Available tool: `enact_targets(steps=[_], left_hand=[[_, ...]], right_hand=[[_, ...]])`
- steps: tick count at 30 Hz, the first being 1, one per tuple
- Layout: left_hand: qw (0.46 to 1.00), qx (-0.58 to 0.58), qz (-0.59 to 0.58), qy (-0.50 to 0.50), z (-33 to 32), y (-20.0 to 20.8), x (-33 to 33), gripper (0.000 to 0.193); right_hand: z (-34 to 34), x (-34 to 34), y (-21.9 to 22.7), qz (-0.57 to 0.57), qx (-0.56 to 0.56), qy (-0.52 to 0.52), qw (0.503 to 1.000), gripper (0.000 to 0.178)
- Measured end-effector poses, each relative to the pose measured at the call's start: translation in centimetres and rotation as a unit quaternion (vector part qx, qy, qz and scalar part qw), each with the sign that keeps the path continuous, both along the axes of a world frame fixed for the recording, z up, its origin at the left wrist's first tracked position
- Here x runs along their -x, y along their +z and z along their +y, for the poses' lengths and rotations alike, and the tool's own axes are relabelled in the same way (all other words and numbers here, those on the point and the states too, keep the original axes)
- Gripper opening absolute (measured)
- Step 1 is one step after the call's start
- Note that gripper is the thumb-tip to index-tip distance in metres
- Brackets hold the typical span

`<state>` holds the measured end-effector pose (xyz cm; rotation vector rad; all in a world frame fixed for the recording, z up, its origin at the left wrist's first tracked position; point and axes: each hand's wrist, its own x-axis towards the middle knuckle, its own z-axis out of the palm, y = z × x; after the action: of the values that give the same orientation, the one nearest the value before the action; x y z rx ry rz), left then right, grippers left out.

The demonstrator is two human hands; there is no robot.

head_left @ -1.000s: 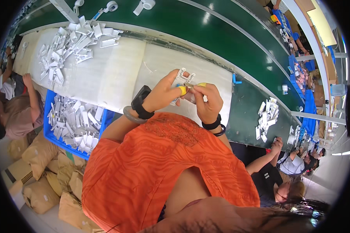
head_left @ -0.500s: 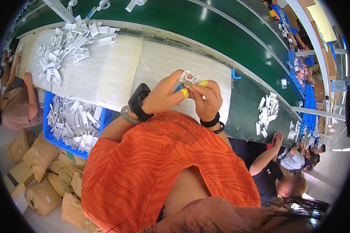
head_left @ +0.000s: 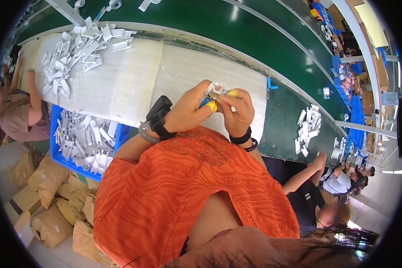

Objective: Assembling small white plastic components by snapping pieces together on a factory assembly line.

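Note:
Over the pale work surface (head_left: 183, 69), my left hand (head_left: 186, 110) is closed around a small white plastic part (head_left: 217, 86). A bit of blue (head_left: 204, 102) shows between that hand's fingers; I cannot tell what it belongs to. My right hand (head_left: 239, 115) meets it from the right, thumb and finger pinched on a small brownish piece (head_left: 213, 95) against the white part. Yellow coverings wrap some fingertips of both hands. The fingers hide much of the part's underside.
Loose white plastic parts (head_left: 78, 53) lie heaped at the far left. A blue bin (head_left: 54, 152) of similar parts stands left of me, above brown bags (head_left: 51, 228). Another small pile (head_left: 308, 129) lies right, near a co-worker (head_left: 306, 192). Beyond runs a green belt (head_left: 196, 33).
My hands stay together, with only slight finger movement around the part. White items on the far belt have shifted a little left. The left co-worker's arm and the right co-worker's hands have moved.

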<state>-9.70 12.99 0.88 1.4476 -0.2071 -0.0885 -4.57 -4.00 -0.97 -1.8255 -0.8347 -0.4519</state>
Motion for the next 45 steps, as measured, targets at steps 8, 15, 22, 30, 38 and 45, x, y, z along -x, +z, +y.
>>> enact_targets(steps=[8, 15, 22, 30, 38, 45], left_hand=[[0.997, 0.048, 0.054, 0.002, -0.3, -0.4, 0.2, 0.041], [0.990, 0.114, 0.083, -0.003, -0.3, -1.0, 0.2, 0.035], [0.998, 0.020, 0.054, -0.006, -0.2, -0.2, 0.2, 0.032], [0.998, 0.057, 0.028, -0.011, -0.4, -1.2, 0.3, 0.035], [0.999, 0.029, 0.010, -0.010, -0.3, -1.4, 0.1, 0.034], [0.999, 0.031, 0.003, -0.013, -0.5, -1.4, 0.0, 0.034]], right_hand=[[-0.6, 0.2, -0.3, 0.008, 0.005, 0.018, 1.000, 0.025], [-0.8, 0.2, 0.1, -0.028, 0.028, 0.014, 0.999, 0.026], [-0.9, 0.3, 0.2, -0.013, 0.034, 0.018, 0.999, 0.026], [-0.8, 0.2, 0.0, -0.002, 0.032, 0.021, 0.999, 0.025], [-0.9, 0.1, 0.0, 0.018, 0.040, 0.026, 0.999, 0.025], [-1.2, -0.1, 0.0, 0.023, 0.041, 0.029, 0.998, 0.024]])
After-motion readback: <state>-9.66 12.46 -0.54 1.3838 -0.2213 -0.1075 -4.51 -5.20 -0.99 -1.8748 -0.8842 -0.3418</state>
